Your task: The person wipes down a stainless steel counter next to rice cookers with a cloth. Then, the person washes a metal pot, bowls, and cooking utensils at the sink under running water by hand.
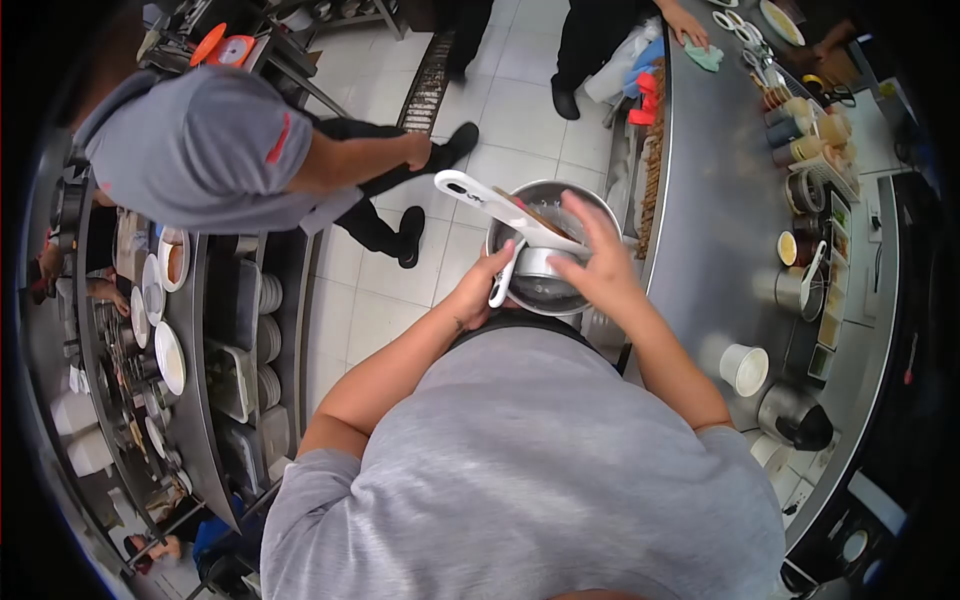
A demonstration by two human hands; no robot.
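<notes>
In front of my waist is a round metal bowl (566, 300) with several utensils in it. A long white handle (480, 198) with a hole in its end sticks out over the far left rim. Beside it lies a thin brown and red utensil (527, 209), its kind unclear. A small round metal-and-white container (540, 262) sits in the middle, and a shorter white handle (502, 284) juts toward me. My left hand (482, 285) grips the bowl's left side, thumb up by the rim. My right hand (608, 268) is over the right side, fingers spread, slightly blurred.
A steel counter (700, 240) runs along my right, with sauce bottles (800, 150), a white tub (744, 369) and a metal pot (790, 415). Left, a person in grey (200, 150) stands by shelves with plates (170, 360). Another person's hand wipes the far counter with a green cloth (704, 57).
</notes>
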